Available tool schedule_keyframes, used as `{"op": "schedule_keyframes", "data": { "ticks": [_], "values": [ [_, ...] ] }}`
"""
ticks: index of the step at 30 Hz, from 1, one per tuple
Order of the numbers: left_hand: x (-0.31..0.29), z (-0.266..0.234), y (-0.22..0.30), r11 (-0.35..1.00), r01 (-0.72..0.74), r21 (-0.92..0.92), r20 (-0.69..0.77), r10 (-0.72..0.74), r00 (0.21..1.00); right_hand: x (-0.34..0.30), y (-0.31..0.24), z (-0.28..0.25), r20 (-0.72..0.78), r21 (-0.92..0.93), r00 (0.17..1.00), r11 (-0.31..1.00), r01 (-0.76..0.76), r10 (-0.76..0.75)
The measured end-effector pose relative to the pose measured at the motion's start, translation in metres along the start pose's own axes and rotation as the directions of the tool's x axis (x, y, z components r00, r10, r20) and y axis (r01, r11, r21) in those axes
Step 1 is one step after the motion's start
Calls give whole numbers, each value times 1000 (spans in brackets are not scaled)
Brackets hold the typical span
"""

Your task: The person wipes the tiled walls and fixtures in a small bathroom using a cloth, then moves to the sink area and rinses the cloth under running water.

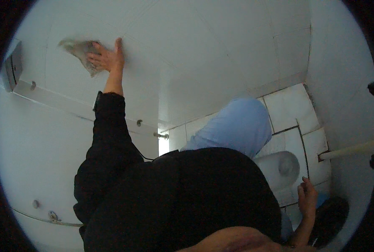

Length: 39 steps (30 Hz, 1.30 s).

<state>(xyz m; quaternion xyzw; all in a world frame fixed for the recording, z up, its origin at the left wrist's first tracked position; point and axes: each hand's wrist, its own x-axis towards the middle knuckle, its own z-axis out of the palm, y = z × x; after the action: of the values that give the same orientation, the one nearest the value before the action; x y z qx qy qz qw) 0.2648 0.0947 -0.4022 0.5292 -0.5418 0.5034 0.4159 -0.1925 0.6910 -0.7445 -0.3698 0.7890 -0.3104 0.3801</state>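
My left arm reaches up along the pale tiled wall point(182, 50). With its fingers spread and the thumb apart, my left hand point(107, 59) lies flat over a greyish-brown cloth point(80, 50) against the tiles. One end of the cloth is blurred and sticks out to the left past the fingertips. Low on the right hangs my right hand point(308, 196), fingers loosely bent and seemingly with nothing in them. It is nearest to a squat toilet pan point(281, 166) in the floor and a dark round shape point(332, 220) with a bit of blue beside it.
White floor tiles point(285, 105) with dark joints surround the pan. A pale pipe point(348, 150) runs to the right wall. On the left are a white door or panel point(40, 147) with metal fittings, a small bolt point(161, 135) and a wall-mounted box point(14, 67).
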Motion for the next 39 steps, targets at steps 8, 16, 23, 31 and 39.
{"op": "schedule_keyframes", "data": {
  "ticks": [8, 16, 23, 31, 39],
  "values": [
    [-104, -58, 229, 587, -649, -484, 30, 753, 658, 1, -11, -3, 31, -55, 998, 997, 55, -53],
    [-50, -11, 69, 835, -521, -174, 110, 543, 833, 2, -5, 0, 18, -68, 999, 997, 41, -39],
    [201, -14, -20, 751, 572, -331, 144, -559, 817, 13, 5, 10, -47, -59, 974, 974, 220, -223],
    [79, 10, 209, 893, -434, -114, -228, 402, 887, -4, -22, -2, -4, -26, 995, 995, 95, -95],
    [-163, -99, 358, 322, 97, -942, 320, 771, 550, -55, -3, -64, -599, -280, 792, 958, -70, -117]
  ]
}}
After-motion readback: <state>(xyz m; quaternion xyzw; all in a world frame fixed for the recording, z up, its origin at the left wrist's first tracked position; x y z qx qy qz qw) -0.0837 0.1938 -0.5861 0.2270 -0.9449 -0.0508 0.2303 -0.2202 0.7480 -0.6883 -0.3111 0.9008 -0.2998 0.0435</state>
